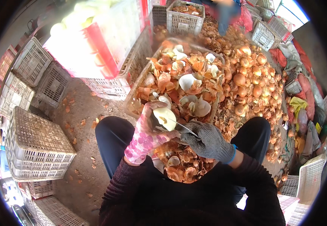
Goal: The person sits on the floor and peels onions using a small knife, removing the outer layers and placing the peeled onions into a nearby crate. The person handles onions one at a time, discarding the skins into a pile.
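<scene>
My left hand, in a pink floral glove, holds a peeled pale onion over the near edge of a crate. My right hand, in a grey knit glove with a blue cuff, grips a small knife; its handle is hidden in the fingers. The blade's tip is at a brownish spot on the onion. Just beyond the hands, the crate is heaped with orange-brown onion skins and white outer layers. More skins lie below my hands, between the knees.
Unpeeled onions form a large pile at the right. Stacked plastic crates with pale onions on top stand at the upper left. Another crate stack is at the left. Sacks lie along the far right. Part of a person shows at the top.
</scene>
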Demonstrator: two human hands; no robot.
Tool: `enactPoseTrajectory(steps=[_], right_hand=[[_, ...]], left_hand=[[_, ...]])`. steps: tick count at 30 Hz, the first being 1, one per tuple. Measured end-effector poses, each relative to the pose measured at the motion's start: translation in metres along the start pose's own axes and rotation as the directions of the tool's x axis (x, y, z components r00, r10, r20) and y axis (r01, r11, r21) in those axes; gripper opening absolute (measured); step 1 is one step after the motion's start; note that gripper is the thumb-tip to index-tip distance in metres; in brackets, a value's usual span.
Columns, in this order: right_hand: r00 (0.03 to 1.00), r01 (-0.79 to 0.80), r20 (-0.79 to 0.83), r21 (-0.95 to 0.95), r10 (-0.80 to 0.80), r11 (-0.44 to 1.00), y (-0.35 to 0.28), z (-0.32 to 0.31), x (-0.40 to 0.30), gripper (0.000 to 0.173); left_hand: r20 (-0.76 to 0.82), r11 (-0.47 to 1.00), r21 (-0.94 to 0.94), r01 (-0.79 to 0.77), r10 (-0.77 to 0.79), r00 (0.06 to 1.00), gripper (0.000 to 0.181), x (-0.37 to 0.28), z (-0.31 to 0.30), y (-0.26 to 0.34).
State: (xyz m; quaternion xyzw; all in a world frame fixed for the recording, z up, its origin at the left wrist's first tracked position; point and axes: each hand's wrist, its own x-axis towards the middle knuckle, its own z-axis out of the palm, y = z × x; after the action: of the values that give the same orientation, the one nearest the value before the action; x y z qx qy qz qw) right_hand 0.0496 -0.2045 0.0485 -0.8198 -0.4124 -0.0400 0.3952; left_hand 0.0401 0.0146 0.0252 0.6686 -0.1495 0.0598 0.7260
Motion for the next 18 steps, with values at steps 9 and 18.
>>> enactPoseTrajectory(steps=[9, 18], right_hand=[[0.997, -0.076, 0.029, -0.055, 0.078, 0.996, -0.001, -0.008, -0.009, 0.020], [0.982, 0.165, 0.183, -0.678, -0.054, 0.717, 0.006, 0.000, -0.009, 0.040]], left_hand=[[-0.019, 0.956, 0.155, 0.249, -0.249, 0.968, 0.087, -0.001, 0.000, 0.007], [0.117, 0.924, 0.163, 0.345, -0.365, 0.924, 0.073, -0.002, 0.011, 0.019]])
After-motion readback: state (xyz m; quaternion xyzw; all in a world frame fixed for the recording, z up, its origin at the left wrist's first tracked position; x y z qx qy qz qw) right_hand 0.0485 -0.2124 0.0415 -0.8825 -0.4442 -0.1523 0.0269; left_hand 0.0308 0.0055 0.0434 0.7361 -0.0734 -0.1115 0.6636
